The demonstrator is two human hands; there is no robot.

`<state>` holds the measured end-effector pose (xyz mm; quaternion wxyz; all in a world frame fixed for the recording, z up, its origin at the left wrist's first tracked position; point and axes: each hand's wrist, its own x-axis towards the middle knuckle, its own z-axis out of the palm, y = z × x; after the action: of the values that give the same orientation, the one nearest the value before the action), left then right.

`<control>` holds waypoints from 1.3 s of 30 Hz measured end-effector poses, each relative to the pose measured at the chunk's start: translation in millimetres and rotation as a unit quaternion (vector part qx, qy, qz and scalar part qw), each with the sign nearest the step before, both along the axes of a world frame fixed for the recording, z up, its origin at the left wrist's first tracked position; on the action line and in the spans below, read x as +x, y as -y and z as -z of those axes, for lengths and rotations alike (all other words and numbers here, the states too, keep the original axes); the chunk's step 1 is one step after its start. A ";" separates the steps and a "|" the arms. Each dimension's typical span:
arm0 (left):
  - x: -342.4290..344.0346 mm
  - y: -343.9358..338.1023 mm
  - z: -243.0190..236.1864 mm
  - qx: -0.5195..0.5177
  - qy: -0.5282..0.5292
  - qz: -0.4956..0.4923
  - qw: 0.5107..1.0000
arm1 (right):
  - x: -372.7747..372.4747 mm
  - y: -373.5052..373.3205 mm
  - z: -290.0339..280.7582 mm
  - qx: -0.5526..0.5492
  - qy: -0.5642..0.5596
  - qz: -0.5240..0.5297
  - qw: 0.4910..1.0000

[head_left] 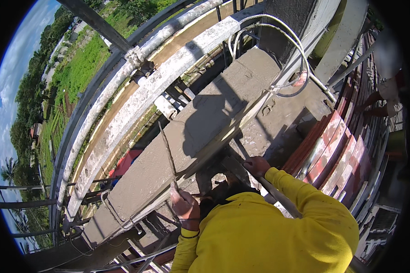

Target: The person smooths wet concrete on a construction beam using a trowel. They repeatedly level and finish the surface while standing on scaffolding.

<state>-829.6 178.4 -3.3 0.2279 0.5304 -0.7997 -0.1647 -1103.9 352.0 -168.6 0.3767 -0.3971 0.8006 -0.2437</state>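
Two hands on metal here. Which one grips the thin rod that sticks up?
The left hand grips the thin upright rod. The right hand rests on a thicker bar running down to the right.

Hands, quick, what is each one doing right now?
Left hand: closed on a thin metal rod.
Right hand: resting by the concrete beam; grip cannot be told.

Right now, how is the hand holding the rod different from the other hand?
The left hand is closed around a thin rod that points up across the concrete beam; the right hand rests down on a bar beside the beam. The left hand sits nearer the camera, with a dark band on its wrist; the right reaches farther out. Both come out of yellow sleeves.
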 end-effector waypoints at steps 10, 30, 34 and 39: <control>-20.6 -15.1 16.3 -0.063 -0.003 0.124 0.990 | 29.9 30.9 -33.7 -0.085 0.073 -0.047 0.993; -63.7 1.0 -44.7 0.046 0.052 0.248 0.966 | 46.3 137.5 -217.9 -0.428 0.027 0.237 0.872; -104.2 1.8 -28.1 -0.057 -0.004 0.352 0.934 | 6.7 135.1 -215.9 -0.403 0.028 0.302 0.864; -134.3 13.8 -43.9 -0.021 -0.026 0.414 0.910 | -60.1 130.7 -231.5 -0.285 -0.045 0.331 0.898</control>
<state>-964.0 164.6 40.6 0.1707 0.1423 -0.9447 -0.2412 -1164.0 221.4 62.9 0.1083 -0.2097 0.7983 -0.5541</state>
